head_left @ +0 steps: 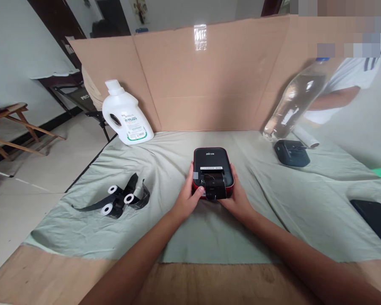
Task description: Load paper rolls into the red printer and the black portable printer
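A small black and red label printer sits in the middle of the cloth-covered table, between my hands. A strip of glossy black film hangs out of its front slot. My left hand grips the near left side, with the thumb on the front corner. Around the near right side curls my right hand, its fingertips partly hidden by the printer. To the left lie several rolls of black film with white cores, their loose ends trailing over the cloth.
A white detergent bottle stands at the back left, before a cardboard screen. At the back right a clear bottle leans beside a dark device and a white tube. A dark phone-like slab lies far right; another person's arm shows behind.
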`<move>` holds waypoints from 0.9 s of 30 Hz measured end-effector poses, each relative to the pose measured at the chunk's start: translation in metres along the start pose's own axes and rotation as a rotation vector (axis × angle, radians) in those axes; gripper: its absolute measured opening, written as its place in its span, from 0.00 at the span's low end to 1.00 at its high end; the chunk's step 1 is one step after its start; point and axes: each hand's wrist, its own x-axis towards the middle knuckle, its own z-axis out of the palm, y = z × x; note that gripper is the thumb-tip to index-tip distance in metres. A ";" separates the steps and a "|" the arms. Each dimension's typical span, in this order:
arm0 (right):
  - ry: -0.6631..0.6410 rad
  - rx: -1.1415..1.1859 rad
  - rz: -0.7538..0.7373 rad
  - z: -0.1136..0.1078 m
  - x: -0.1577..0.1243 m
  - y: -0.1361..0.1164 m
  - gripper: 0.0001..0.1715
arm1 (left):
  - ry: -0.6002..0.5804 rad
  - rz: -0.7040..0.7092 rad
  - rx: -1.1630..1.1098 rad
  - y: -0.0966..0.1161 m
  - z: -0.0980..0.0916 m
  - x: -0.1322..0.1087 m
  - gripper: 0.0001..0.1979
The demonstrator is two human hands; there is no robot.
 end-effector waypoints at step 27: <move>0.047 0.013 -0.086 0.002 0.006 -0.012 0.56 | 0.267 0.312 0.203 0.003 -0.015 0.003 0.13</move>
